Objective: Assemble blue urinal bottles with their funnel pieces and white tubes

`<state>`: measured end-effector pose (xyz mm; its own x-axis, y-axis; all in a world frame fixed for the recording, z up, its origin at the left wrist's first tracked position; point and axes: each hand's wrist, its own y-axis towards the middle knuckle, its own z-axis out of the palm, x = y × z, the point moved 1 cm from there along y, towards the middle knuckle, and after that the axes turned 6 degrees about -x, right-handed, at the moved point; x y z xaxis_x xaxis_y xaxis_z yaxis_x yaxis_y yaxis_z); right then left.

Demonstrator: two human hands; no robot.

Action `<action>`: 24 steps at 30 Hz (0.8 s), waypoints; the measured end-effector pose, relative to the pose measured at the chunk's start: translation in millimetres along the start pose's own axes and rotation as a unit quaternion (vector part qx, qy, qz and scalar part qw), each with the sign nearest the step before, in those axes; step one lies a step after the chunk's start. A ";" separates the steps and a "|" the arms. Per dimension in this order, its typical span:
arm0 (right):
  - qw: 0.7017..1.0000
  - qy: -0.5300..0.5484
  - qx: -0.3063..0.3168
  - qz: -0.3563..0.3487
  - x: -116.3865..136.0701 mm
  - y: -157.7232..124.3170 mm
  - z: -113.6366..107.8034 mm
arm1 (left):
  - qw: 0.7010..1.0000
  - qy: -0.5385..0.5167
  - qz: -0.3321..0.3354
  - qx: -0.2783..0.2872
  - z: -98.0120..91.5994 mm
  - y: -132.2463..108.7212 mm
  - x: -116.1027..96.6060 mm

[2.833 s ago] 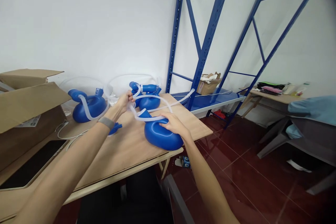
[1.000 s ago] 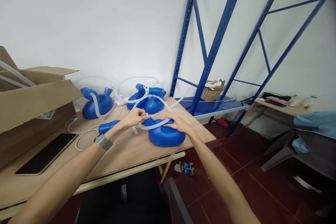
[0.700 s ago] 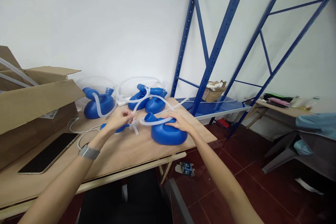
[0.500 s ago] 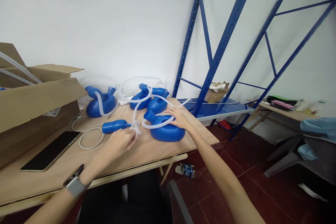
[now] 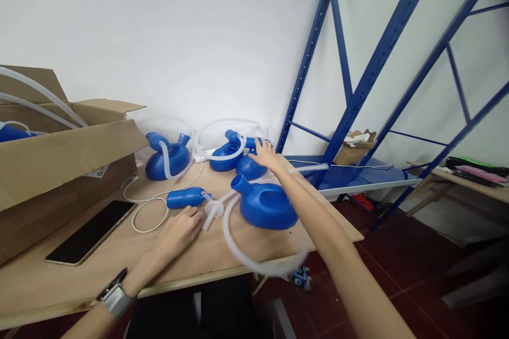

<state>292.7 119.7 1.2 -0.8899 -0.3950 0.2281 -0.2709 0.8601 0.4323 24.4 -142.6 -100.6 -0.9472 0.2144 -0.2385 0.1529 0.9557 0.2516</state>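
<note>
On the table, a blue plastic urinal bottle with an angled spout lies nearest me. My right hand is open, fingers spread, over another blue bottle at the back; whether it touches it is unclear. My left hand rests on the tabletop with fingers loosely extended, holding nothing I can see. Just beyond its fingertips are a blue cylindrical part and a translucent fitting. A whitish tube curves in front of the near bottle, past the table edge, blurred.
An open cardboard box with tubes fills the left side. Before it lies a black-screened tablet beside a white cable. More blue bottles stand along the wall. Blue metal shelving rises on the right.
My right hand has left the near bottle and moved back to the rear one. The tube has dropped to the front. My left hand has let go of the tube by the fitting. The view has shifted left.
</note>
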 end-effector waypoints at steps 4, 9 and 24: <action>0.998 -0.027 -0.045 0.026 14.0 34.0 33.6 | 1.000 0.020 0.022 -0.008 -4.9 6.6 -21.3; 0.998 -0.036 -0.039 0.027 -5.5 55.0 47.3 | 0.992 -0.055 0.092 -0.067 -16.6 19.6 -50.1; 0.979 0.065 -0.181 -0.072 -24.5 46.8 35.7 | 0.904 -0.388 -0.087 -0.159 -2.4 263.7 -63.5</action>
<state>288.7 181.2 -15.3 -0.7916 -0.5619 0.2403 -0.2215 0.6303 0.7441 124.2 95.4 -16.8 -0.4475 0.2620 -0.8551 -0.1844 0.9086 0.3748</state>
